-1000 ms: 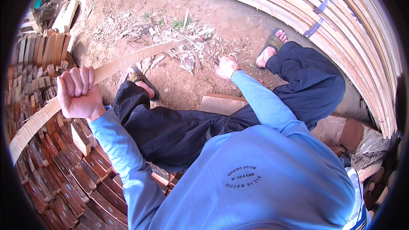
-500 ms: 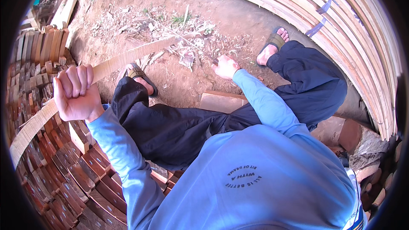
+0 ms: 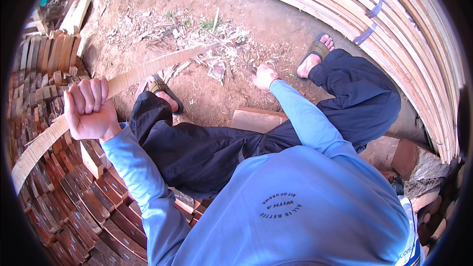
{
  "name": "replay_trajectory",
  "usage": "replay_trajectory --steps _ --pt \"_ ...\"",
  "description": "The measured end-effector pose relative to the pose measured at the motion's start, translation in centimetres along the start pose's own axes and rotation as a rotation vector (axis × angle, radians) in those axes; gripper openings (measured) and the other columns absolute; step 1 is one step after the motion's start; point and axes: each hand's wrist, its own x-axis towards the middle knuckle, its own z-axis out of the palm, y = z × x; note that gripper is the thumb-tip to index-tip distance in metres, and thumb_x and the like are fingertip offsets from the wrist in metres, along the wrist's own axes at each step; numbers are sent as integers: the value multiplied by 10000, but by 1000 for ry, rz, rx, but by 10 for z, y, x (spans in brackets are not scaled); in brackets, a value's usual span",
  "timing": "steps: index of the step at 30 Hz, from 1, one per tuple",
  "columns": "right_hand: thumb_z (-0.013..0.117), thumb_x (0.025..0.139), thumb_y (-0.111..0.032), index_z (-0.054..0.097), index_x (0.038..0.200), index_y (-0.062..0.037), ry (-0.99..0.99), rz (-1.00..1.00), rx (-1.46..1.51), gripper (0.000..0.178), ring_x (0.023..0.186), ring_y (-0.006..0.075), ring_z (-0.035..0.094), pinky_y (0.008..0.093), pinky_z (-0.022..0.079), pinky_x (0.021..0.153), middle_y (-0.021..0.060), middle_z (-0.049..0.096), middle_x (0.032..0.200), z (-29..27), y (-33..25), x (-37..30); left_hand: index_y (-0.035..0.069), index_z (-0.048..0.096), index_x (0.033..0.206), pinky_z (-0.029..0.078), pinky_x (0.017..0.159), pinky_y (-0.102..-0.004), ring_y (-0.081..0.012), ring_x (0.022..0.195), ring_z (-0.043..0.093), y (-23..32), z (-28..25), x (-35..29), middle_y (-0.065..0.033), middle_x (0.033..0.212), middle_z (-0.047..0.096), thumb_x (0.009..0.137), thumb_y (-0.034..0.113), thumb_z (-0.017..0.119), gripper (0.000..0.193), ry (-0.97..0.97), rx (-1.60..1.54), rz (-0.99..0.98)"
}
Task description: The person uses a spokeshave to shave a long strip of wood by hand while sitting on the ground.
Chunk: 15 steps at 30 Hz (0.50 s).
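My left hand (image 3: 92,109) is wrapped around a long, pale wooden strip (image 3: 148,65). The strip runs from the lower left, through my fist, to the wood shavings (image 3: 217,64) on the ground. Between my knees, my right hand (image 3: 265,77) is closed around the dark end of a long, thin tool; most of its length is hard to make out now, and its kind is unclear. The right hand is apart from the strip, just right of its far end.
Stacked brown wooden blocks (image 3: 74,187) fill the left side. Long pale boards (image 3: 394,34), tied with purple bands, curve along the top and right. A flat block (image 3: 258,119) lies between my legs. My sandaled feet (image 3: 165,93) rest on bare soil.
My right hand has moved slightly right and toward me, and the thin tool's length, plain earlier across the shavings, is now barely visible. My left hand and the strip have hardly shifted.
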Motion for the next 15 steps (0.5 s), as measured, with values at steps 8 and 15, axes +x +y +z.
replay_trajectory --steps 8,15 --pt "613 804 -287 675 912 14 -31 -54 83 325 929 339 670 400 524 844 238 675 940 -6 -9 -16 170 277 552 192 496 -280 -88 449 189 -2 4 -4 42 499 257 953 240 448 442 -7 0 -9" --pt "593 805 -274 666 925 6 18 -190 -23 313 926 347 667 403 516 864 237 673 950 -15 -30 -23 173 271 549 191 496 -281 -89 451 187 2 -7 -1 43 496 243 952 241 451 446 21 -15 7"
